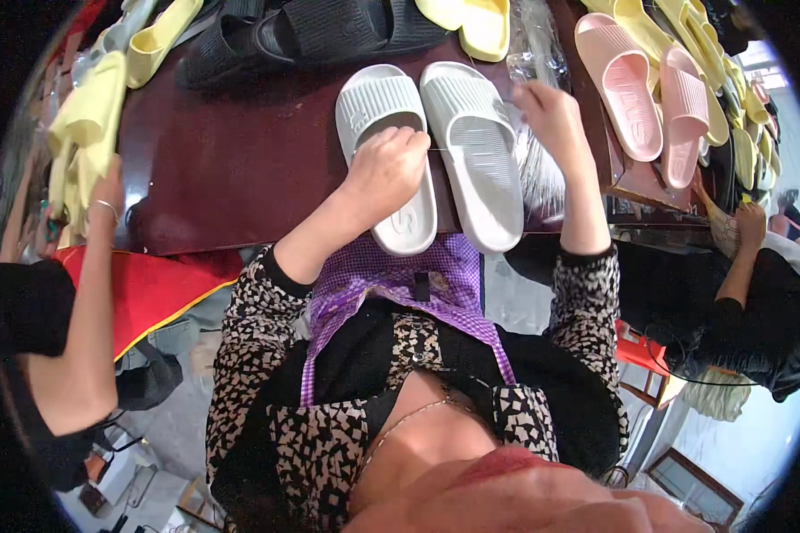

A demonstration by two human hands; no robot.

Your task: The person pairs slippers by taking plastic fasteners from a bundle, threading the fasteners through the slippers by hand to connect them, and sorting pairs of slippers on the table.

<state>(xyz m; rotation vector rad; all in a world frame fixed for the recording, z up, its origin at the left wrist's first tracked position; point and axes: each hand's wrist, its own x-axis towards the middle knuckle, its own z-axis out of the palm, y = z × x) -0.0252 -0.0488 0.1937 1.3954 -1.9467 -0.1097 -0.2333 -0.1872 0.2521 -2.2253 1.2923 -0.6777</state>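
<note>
A pair of light grey slide slippers lies side by side on the dark red table, toes pointing away from me. My left hand (389,173) is closed in a fist over the left slipper (409,226), knuckles up. From it a thin clear strand (441,149) stretches toward the right slipper (489,195). My right hand (553,123) is raised just right of that slipper's strap, its fingers curled together and slightly blurred; what they hold, if anything, cannot be made out. Below that hand lies a bundle of thin clear strands (540,182).
Black slippers (320,35) and a yellow slipper (484,27) lie along the far side of the dark red table (231,169). Pink slippers (627,93) are at the right. People work on both sides; the left one's hand (107,200) is by yellow slippers (89,115).
</note>
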